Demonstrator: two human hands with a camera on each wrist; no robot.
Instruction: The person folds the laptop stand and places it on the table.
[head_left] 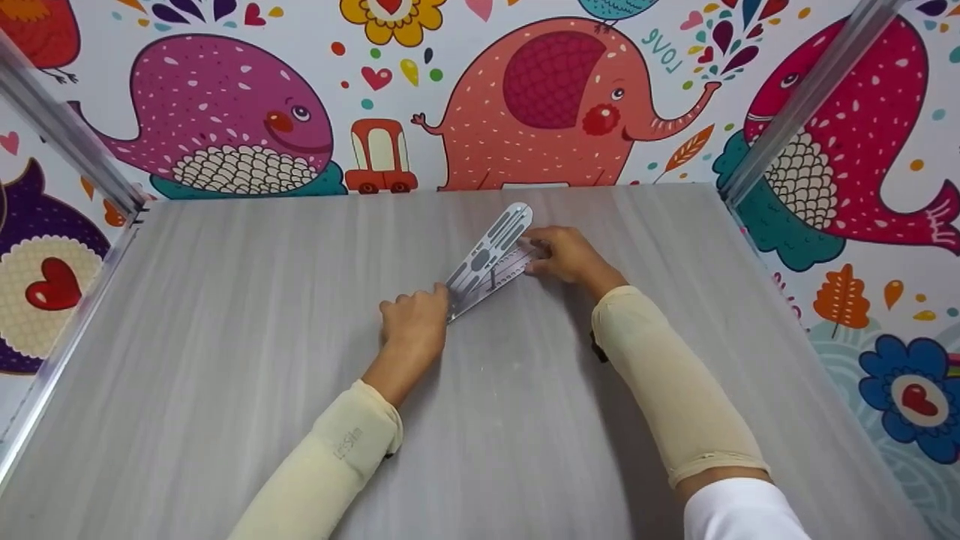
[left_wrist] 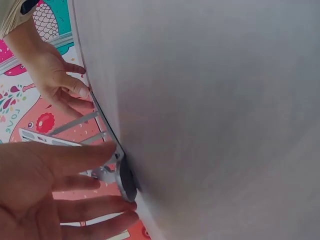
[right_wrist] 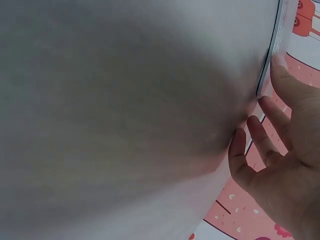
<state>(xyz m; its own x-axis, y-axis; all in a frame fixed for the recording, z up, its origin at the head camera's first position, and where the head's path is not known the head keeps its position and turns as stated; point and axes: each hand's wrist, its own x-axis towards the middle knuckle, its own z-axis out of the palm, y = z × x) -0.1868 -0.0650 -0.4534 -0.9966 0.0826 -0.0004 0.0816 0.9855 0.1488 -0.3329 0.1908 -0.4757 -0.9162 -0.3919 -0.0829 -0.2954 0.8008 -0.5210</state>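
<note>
A folding laptop stand (head_left: 489,251), silver-grey with slotted panels, stands on the table slightly beyond its middle. Its upper panel tilts up from the hinged end, while the base lies along the tabletop. My left hand (head_left: 416,319) holds the hinged end, thumb and fingers on either side; the left wrist view shows them about a dark rounded end piece (left_wrist: 126,179). At the other end of the base, my right hand (head_left: 571,256) pinches it between thumb and fingers. Only a thin edge of the stand (right_wrist: 269,60) shows in the right wrist view, beside the thumb.
The grey wood-grain tabletop (head_left: 247,300) spreads around both arms. Behind it rises a wall panel (head_left: 457,97) printed with cartoon animals. Metal posts (head_left: 810,105) stand at the table's back corners, and a metal rail (head_left: 67,360) runs along the left edge.
</note>
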